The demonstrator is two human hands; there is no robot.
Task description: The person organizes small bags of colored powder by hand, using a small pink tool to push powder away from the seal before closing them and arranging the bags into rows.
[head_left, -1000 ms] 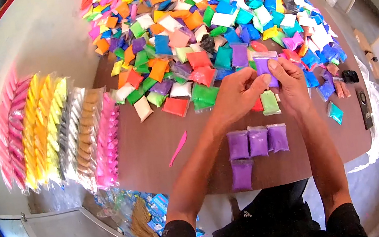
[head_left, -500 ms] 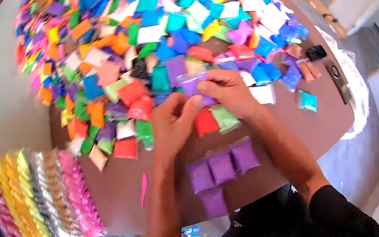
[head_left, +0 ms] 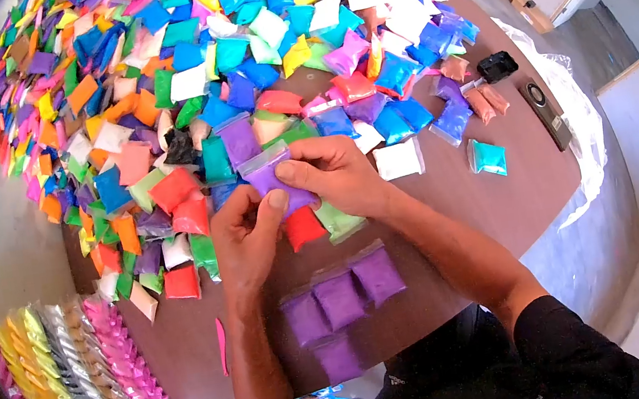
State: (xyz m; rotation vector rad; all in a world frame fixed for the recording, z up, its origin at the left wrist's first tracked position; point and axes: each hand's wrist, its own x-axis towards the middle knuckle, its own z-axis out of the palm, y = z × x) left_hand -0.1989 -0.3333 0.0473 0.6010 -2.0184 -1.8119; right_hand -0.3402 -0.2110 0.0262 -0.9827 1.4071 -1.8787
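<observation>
Between my two hands is a small clear bag of purple material (head_left: 277, 178), held above the brown table (head_left: 454, 216). My left hand (head_left: 251, 230) pinches its lower left side with thumb and fingers. At its right side, my right hand (head_left: 328, 175) presses its thumb on the bag's face, the fingers curled behind. Nearer my body lie several purple bags (head_left: 339, 300), three roughly in a row and one below them. Just beyond the held bag is another purple bag (head_left: 238, 140). A red bag (head_left: 305, 227) and a light green bag (head_left: 337, 220) lie under my hands.
A large heap of colourful bags (head_left: 186, 83) covers the table's far and left parts. Overlapping rows of packets (head_left: 73, 377) hang at the left edge. A pink tool (head_left: 222, 346) lies near them. At the right are a black object (head_left: 496, 66), a dark case (head_left: 545, 116) and white plastic (head_left: 587, 135).
The camera view has shifted, so the table and bags appear further left and the near bags slightly lower. Both hands still hold the purple bag.
</observation>
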